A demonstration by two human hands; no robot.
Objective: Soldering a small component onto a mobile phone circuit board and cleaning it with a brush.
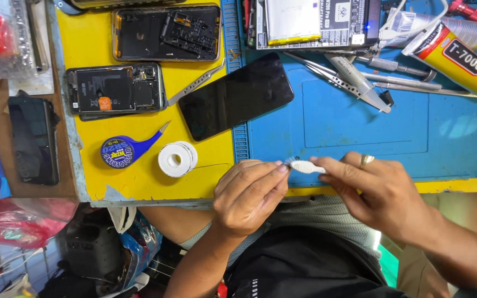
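Note:
My right hand point(381, 194), with a ring on one finger, pinches the handle of a small white brush point(306, 166) at the near edge of the blue work mat point(360, 127). My left hand point(248, 194) has its fingertips at the bristle end of the brush; whether something small sits between those fingers is hidden. A black phone screen point(236, 95) lies face up, slanted across the seam between the yellow mat point(139, 182) and the blue one, just beyond my left hand.
On the yellow mat lie two opened phones point(116, 89) point(167, 33), a white tape roll point(176, 158), a blue wick dispenser point(120, 151) and tweezers point(194, 85). The blue mat holds more tweezers point(335, 74), a glue tube point(456, 55) and a phone battery point(296, 22). A dark phone point(33, 140) lies left.

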